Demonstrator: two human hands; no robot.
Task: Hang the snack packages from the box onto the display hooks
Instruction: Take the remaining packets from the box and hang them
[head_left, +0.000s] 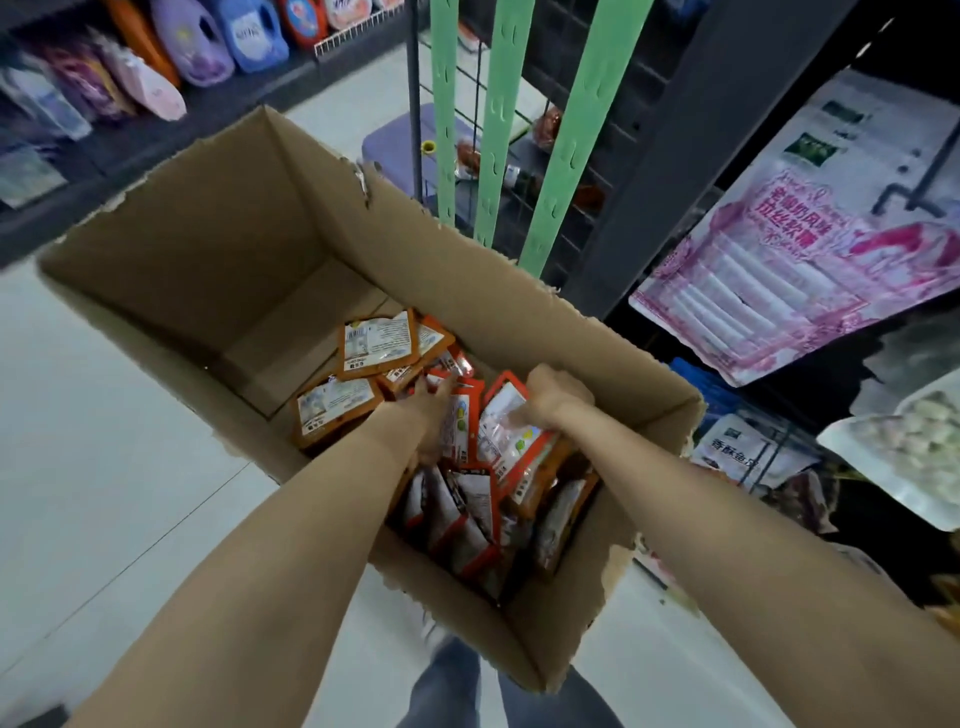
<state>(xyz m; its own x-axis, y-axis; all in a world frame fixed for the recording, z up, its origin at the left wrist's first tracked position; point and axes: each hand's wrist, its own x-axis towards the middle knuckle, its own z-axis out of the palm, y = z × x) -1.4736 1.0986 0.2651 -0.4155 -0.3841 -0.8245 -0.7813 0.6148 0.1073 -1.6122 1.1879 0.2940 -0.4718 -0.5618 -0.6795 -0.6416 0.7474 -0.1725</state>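
An open cardboard box (218, 249) stands on the floor in front of me, with several orange snack packages (376, 343) piled in its near right half. Both my arms reach down into it. My left hand (428, 415) rests among the packages, fingers on a red-edged package (460, 421). My right hand (553, 395) is closed around the top of another orange and white package (506, 441). Three green hanging strips with hooks (501, 119) hang on a black wire rack behind the box.
A dark shelf with detergent bottles (208, 41) and refill pouches runs along the upper left. Large pink and white bags (800, 249) hang on display hooks at right. A purple stool (400, 140) stands behind the box. The floor is pale tile.
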